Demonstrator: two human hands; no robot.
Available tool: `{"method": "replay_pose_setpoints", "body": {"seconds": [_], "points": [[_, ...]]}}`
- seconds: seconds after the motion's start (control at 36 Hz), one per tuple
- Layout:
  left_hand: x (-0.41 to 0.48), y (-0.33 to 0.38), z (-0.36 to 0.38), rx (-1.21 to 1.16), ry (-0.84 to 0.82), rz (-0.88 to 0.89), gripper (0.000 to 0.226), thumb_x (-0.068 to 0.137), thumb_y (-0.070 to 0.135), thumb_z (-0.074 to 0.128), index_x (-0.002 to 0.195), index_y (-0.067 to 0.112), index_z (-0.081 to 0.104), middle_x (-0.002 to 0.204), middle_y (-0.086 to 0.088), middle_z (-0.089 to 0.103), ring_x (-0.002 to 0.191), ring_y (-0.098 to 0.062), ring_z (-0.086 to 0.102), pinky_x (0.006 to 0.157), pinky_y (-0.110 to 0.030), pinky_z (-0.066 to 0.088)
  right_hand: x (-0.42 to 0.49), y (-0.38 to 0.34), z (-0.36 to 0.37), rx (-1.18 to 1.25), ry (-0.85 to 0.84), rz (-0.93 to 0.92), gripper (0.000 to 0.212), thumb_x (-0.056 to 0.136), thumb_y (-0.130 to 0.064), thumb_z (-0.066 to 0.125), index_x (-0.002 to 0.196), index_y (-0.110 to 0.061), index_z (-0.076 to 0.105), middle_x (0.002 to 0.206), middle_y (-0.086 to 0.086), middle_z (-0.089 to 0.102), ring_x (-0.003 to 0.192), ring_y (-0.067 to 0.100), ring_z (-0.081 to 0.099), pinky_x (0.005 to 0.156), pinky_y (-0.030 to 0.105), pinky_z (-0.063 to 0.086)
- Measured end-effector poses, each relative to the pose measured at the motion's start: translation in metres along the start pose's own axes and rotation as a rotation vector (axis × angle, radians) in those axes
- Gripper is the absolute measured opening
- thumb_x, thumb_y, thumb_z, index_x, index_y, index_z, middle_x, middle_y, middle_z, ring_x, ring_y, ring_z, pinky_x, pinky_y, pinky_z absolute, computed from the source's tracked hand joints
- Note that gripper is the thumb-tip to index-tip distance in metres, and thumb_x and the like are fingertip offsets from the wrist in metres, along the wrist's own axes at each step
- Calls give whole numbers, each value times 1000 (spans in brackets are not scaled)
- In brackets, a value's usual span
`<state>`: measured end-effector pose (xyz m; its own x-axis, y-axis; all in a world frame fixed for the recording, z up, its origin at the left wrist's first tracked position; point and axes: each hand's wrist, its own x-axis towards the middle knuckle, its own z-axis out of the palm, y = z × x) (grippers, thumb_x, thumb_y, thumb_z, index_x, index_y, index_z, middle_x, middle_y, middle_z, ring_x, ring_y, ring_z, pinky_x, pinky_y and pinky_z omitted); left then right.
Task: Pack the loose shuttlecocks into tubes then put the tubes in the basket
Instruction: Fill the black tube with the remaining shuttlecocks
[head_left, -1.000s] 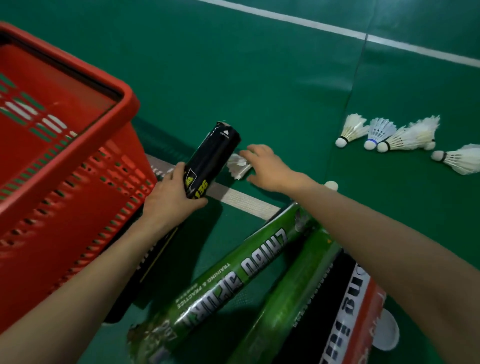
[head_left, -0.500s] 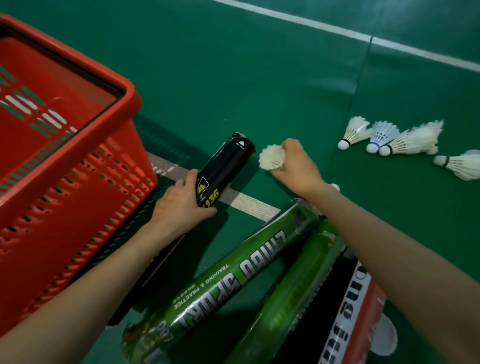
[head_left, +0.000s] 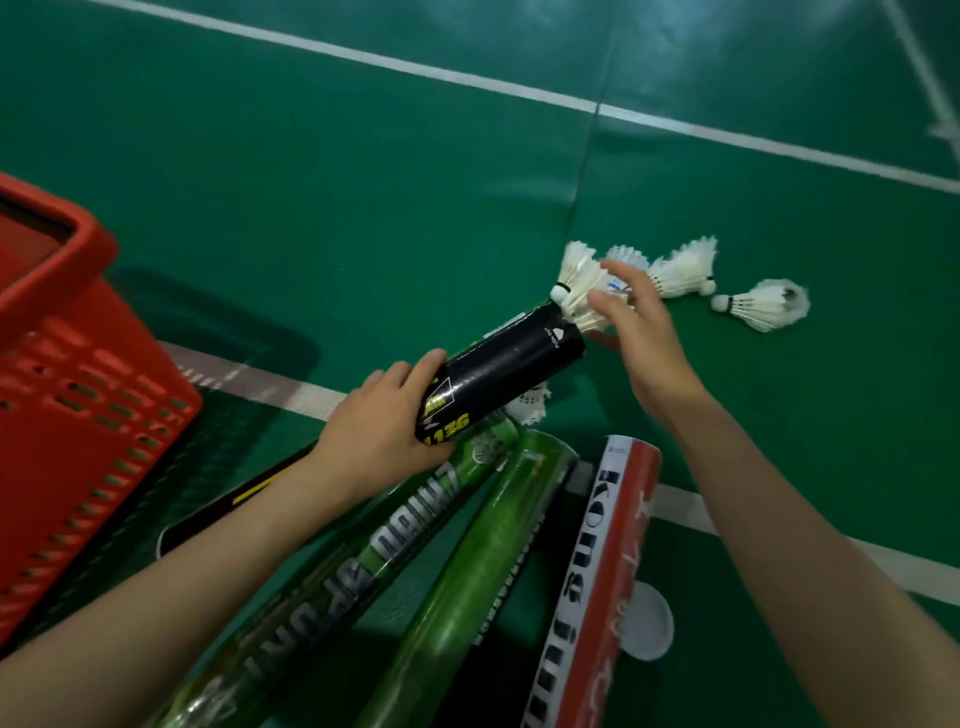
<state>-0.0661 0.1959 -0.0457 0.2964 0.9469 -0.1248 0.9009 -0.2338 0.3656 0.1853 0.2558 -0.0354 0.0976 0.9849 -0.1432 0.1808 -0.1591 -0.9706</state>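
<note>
The step in hand is loading: a shuttlecock (head_left: 584, 314) sits in the mouth of the black tube (head_left: 509, 369), its white feather skirt poking out at the tube's 1 o'clock end. The left hand (head_left: 384, 431) is wrapped around the tube's lower end, holding it tilted off the floor. The right hand (head_left: 644, 338) hovers at the mouth with fingers spread and relaxed, the thumb tip against the feathers (it reads as a touch, not a pinch).

By my reckoning the packing is early. Next, that shuttlecock wants pushing fully down, square to the bore so the feathers don't fold, and then the right hand needs to fetch another.

The remaining supply is near. One loose shuttlecock (head_left: 574, 265) lies just beyond the mouth, and two more, (head_left: 685, 270) and (head_left: 763, 306), trail off at 3 o'clock from it, all on their sides. A further one (head_left: 530, 410) peeks out beneath the tube. Some skirts look ragged at the tips.

At 6 o'clock of the view lie two green tubes (head_left: 363, 571) (head_left: 478, 561) and a red-and-white tube (head_left: 608, 545) side by side, with a white cap (head_left: 649, 623) beside them. The red basket (head_left: 104, 395) stands at 9 o'clock; no tube shows in the part of it that is in view.
</note>
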Motion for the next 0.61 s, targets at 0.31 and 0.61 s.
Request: {"method": "replay_pose_setpoints", "body": {"seconds": [0.31, 0.61], "points": [[35, 34, 6, 46, 11, 71, 92, 75, 49, 69, 147, 28, 16, 124, -1, 48, 110, -22, 48, 83, -35, 43, -3, 22, -10, 40, -108, 174, 89, 74, -84, 24, 137, -26, 49, 141, 1, 50, 136, 16, 38, 117, 45, 24], [114, -3, 16, 12, -103, -146, 93, 72, 43, 76, 143, 26, 18, 118, -11, 51, 103, -31, 52, 83, -44, 49, 99, 42, -24, -540, -8, 150, 50, 95, -27, 53, 142, -20, 40, 148, 12, 31, 134, 27, 34, 110, 32, 27]]}}
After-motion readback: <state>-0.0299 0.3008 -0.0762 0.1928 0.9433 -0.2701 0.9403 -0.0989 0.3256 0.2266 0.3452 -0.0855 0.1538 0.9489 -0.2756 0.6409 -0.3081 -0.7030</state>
